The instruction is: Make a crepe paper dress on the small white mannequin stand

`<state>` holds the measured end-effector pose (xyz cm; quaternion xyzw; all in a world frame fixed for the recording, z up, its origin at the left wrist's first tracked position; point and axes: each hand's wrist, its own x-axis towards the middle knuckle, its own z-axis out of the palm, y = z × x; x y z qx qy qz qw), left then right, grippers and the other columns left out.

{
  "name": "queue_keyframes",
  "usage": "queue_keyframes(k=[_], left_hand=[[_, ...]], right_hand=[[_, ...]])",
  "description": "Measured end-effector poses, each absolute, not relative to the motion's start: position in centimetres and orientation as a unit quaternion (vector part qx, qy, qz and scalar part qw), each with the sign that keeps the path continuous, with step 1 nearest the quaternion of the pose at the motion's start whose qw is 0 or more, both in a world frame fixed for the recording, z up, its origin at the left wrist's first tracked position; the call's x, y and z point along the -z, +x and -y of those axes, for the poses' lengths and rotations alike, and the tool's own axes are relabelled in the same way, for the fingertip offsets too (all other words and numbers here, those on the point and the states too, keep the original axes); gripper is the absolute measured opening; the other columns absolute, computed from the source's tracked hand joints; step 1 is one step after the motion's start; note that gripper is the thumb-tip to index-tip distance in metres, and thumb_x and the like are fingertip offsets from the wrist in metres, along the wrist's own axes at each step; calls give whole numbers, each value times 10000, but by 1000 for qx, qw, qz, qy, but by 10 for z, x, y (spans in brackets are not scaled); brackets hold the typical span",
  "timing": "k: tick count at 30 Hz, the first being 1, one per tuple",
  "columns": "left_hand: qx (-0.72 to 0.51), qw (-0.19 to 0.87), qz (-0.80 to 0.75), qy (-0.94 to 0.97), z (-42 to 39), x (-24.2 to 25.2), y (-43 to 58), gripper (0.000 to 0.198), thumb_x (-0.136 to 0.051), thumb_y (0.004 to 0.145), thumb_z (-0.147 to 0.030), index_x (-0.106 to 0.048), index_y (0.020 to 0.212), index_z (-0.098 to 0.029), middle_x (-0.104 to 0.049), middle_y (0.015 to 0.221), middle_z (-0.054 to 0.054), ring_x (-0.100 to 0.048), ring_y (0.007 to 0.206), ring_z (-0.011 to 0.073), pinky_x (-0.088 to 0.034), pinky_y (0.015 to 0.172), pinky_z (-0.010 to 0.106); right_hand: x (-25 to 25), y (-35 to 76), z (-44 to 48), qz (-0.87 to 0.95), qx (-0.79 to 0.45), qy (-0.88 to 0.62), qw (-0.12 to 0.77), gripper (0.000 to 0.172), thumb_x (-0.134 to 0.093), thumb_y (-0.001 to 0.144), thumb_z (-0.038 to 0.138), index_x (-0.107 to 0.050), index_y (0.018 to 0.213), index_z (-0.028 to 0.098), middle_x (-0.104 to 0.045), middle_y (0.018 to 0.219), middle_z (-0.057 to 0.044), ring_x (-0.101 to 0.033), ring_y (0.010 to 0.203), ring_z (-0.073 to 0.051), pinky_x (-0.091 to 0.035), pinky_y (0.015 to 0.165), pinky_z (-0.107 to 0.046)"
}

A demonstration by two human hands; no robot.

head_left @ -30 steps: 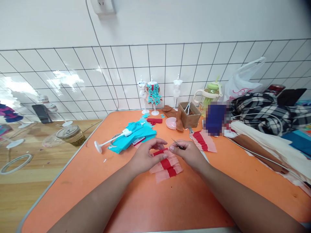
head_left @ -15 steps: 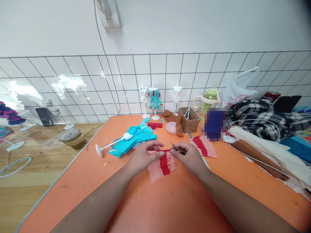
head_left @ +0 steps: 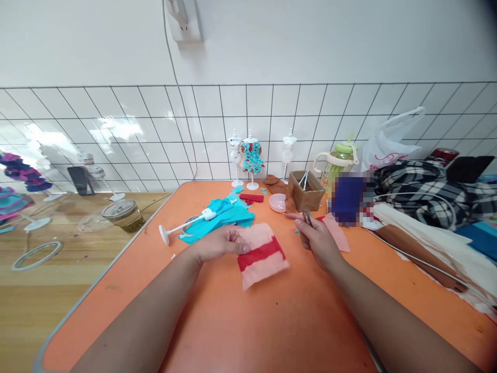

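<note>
My left hand (head_left: 223, 243) is closed on the edge of a thin pink fabric piece (head_left: 259, 237) with a red band across it. The fabric hangs a little over the orange table, its free corner towards me. To the right, my right hand (head_left: 317, 235) is closed around small dark metal thread snips (head_left: 307, 217), mostly hidden by the fingers. That hand is apart from the fabric. Just behind it lies a second pink and red fabric piece (head_left: 337, 233), partly covered by the hand. Turquoise cloth (head_left: 217, 220) with a small white dress stand (head_left: 180, 225) on it lies behind my left hand.
On the orange table (head_left: 248, 326), a pink bowl (head_left: 277, 202) and a cardboard box (head_left: 308, 192) stand at the back. Small mannequins (head_left: 252, 158) line the tiled wall. A jug (head_left: 339, 158), checked cloth (head_left: 411, 181) and a white cable (head_left: 427, 272) are on the right.
My hands have moved apart. The right hand has gone right with the snips, away from the fabric. The fabric in my left hand has turned, so its red band now runs sideways.
</note>
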<state>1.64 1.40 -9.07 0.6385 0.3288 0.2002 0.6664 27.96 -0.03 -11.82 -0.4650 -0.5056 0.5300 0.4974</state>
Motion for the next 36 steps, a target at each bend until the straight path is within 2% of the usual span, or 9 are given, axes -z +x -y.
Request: queue_keyframes(k=[5, 11, 14, 17, 20, 22, 27, 31, 36], left_hand=[[-101, 700, -296, 642, -11, 93, 12, 256, -783, 701, -321, -722, 908, -184, -752, 932, 40, -688, 865, 189, -522, 796, 272], [-35, 686, -284, 669, -11, 96, 14, 353, -803, 660, -391, -688, 923, -187, -721, 916, 38, -661, 863, 202, -528, 789, 318], [-115, 561, -369, 732, -14, 92, 16, 454, -804, 640, -407, -662, 1028, -218, -675, 1037, 40, -624, 946, 207, -512, 789, 302], [-332, 375, -500, 707, -8, 80, 20, 433, -726, 706, -498, -641, 1032, -225, -653, 1015, 39, -602, 882, 182, -488, 712, 270], [-187, 560, -383, 711, 12, 75, 37, 535, -494, 798, -688, -658, 734, -183, -614, 668, 31, -512, 553, 135, -372, 476, 247], [-2, 702, -238, 671, 28, 87, 59, 593, -501, 761, -734, -708, 856, -186, -668, 760, 68, -542, 582, 149, -358, 471, 257], [-353, 775, -307, 426, 46, 150, 122, 530, -679, 656, -683, -673, 861, -195, -618, 902, 47, -556, 791, 143, -412, 645, 234], [-442, 794, -267, 321, 34, 170, 134, 455, -726, 679, -598, -695, 858, -180, -619, 925, 48, -537, 753, 113, -376, 610, 213], [-500, 759, -251, 333, 24, 162, 121, 490, -793, 648, -513, -701, 1027, -216, -676, 1042, 69, -600, 929, 192, -448, 774, 292]], right_hand=[[127, 274, 2, 397, -789, -386, 264, 441, -644, 763, 566, -636, 917, 153, -459, 677, 42, -155, 417, -10, -44, 382, -177], [135, 266, 6, 410, -826, -336, 189, 347, -813, 651, 327, -529, 771, 168, -302, 520, 118, -158, 404, -10, -61, 372, -165], [134, 262, 7, 448, -770, -382, 245, 365, -826, 629, 320, -513, 752, 177, -308, 489, 123, -169, 398, -19, -79, 366, -180], [132, 259, 6, 406, -677, -436, 432, 403, -826, 612, 377, -504, 768, 191, -318, 518, 121, -192, 410, -24, -103, 364, -177], [131, 254, 7, 329, -629, -420, 565, 428, -837, 594, 371, -495, 790, 203, -328, 558, 118, -190, 423, -23, -113, 364, -171], [130, 250, 9, 310, -633, -404, 583, 433, -841, 594, 370, -496, 800, 207, -333, 562, 117, -182, 422, -22, -113, 364, -171], [124, 243, 15, 323, -624, -423, 573, 447, -825, 598, 436, -471, 754, 212, -274, 493, 128, -146, 400, -29, -110, 350, -190], [118, 246, 17, 328, -624, -412, 577, 437, -833, 604, 393, -478, 780, 210, -300, 528, 120, -177, 424, -31, -140, 361, -176], [120, 241, 22, 330, -639, -442, 536, 432, -825, 618, 405, -468, 756, 203, -275, 534, 118, -181, 436, -30, -143, 374, -169]])
